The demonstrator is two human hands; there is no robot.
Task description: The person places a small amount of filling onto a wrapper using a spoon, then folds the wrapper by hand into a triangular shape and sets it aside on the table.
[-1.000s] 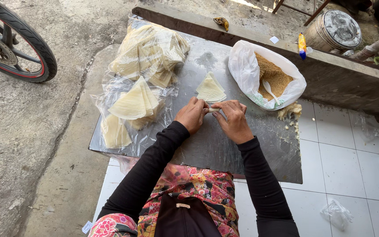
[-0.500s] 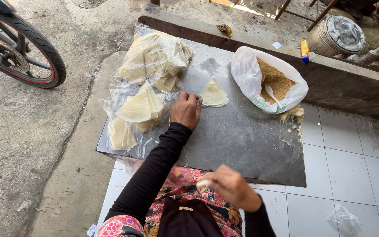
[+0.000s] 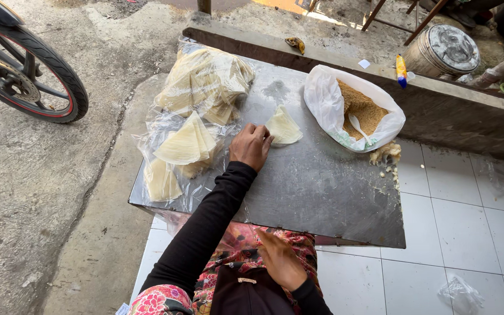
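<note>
- Wrapper (image 3: 284, 126), a pale folded triangle, lies on the grey board (image 3: 322, 186) near the far edge, about midway between its left and right sides.
- Left hand (image 3: 251, 146) rests knuckles-up on the board, fingers curled, fingertips touching the wrapper's left edge; it pins rather than pinches.
- Right hand (image 3: 280, 262) is off the board, down at the lap just past the near edge, palm half turned up and fingers loosely bent; whether it holds anything cannot be told.
- Both arms wear black sleeves (image 3: 205, 233); a floral cloth (image 3: 231, 239) covers the lap under the right hand.
- Just left of the left hand, a stack of wrappers (image 3: 185, 146) sits on clear plastic (image 3: 164, 128) at the board's left side, with another small stack (image 3: 161, 181) toward the near left corner.
- A bigger pile of wrappers (image 3: 205, 81) in clear plastic fills the far left corner.
- A white bag (image 3: 328, 99) at the far right corner stands open, holding brown filling (image 3: 360, 108) with a white spoon (image 3: 360, 128) lying in it.
- Pale crumbs (image 3: 385, 154) lie on the board's right edge, just beside the bag.
- Beyond the board runs a low concrete curb (image 3: 438, 111); a metal can (image 3: 443, 51) stands past it, at the right.
- A motorcycle wheel (image 3: 30, 70) stands on bare concrete well left of the board.
- White tiles (image 3: 468, 233) lie to the board's right.
</note>
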